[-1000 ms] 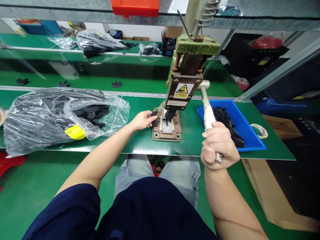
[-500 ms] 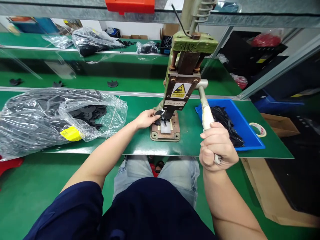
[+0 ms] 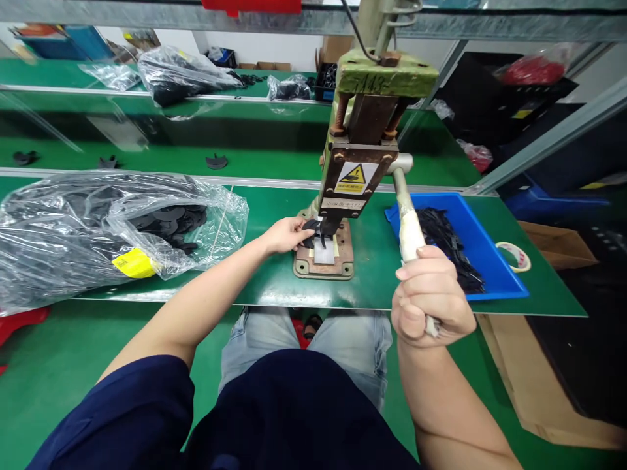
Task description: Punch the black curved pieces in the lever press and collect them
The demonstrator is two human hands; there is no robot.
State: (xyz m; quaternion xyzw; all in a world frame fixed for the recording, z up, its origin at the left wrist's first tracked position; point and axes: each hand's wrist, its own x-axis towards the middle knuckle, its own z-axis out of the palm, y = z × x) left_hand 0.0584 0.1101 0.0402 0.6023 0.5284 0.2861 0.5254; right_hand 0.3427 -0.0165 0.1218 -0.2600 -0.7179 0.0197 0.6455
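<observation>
My left hand (image 3: 287, 235) pinches a curved black part (image 3: 310, 234) at the base of a green hand press (image 3: 377, 78). The part lies under the press ram (image 3: 332, 220), on the base plate (image 3: 345, 248) beside a pale metal strip (image 3: 324, 251); my fingers and the ram hide some of it. Wrapped round the press's lever (image 3: 410, 228), whose grip is covered in white, is my right hand (image 3: 434, 297). A yellow warning label (image 3: 353, 177) sits on the front of the ram block.
To the left lies a clear plastic bag (image 3: 73, 228) of black parts. A blue tray (image 3: 497, 261) holding thin black pieces stands right of the press, with a tape roll (image 3: 514, 256) beside it. Several black curved pieces (image 3: 216, 161) rest behind, and a metal shelf beam (image 3: 122, 18) crosses above.
The view has shifted slightly. The black part sits a little further under the ram, with my left fingers still on it. My right hand on the lever appears slightly lower.
</observation>
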